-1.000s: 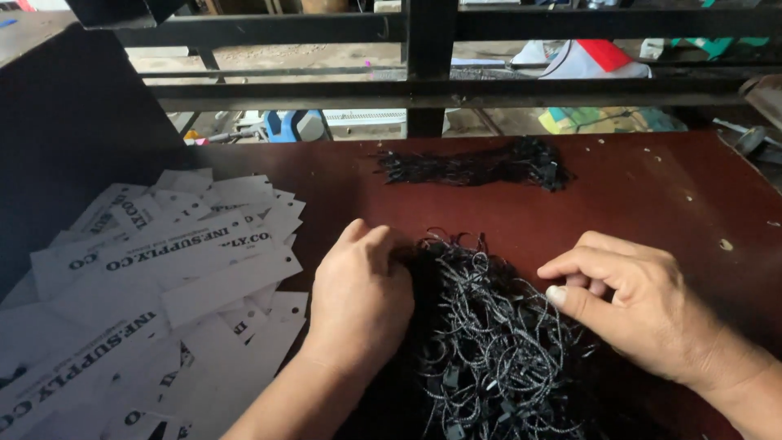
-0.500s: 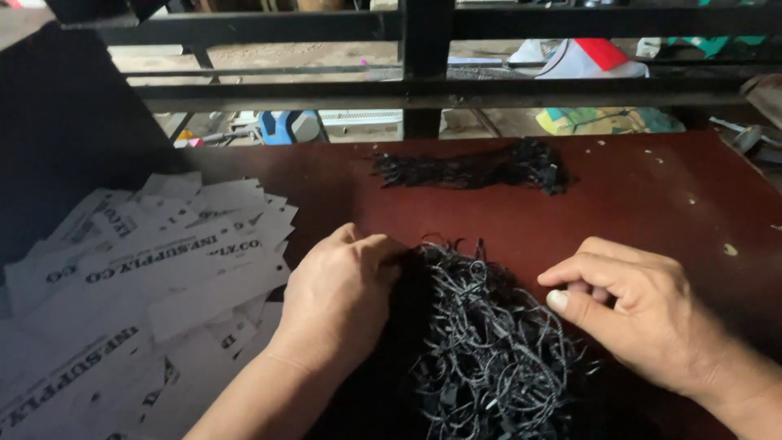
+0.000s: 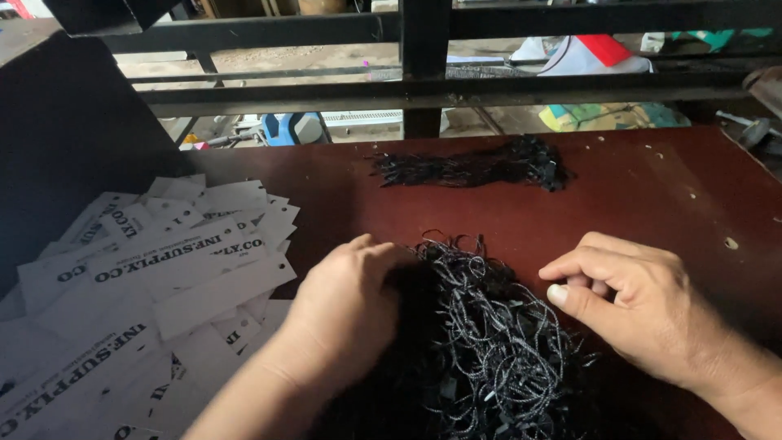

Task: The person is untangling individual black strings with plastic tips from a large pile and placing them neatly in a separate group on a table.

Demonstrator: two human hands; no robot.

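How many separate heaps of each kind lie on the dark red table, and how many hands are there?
Loose heap of black speckled string loops: 1
Tidy bundle of black strings: 1
Spread pile of white rectangular paper tags: 1
Bare hands, left hand and right hand: 2
Total: 5

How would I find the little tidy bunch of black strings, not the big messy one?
Look at the dark red table. At its far edge, by the black metal rails, lies the small bundle of black strings. It lies stretched sideways and untouched, while the big tangled pile sits between the left hand and right hand.
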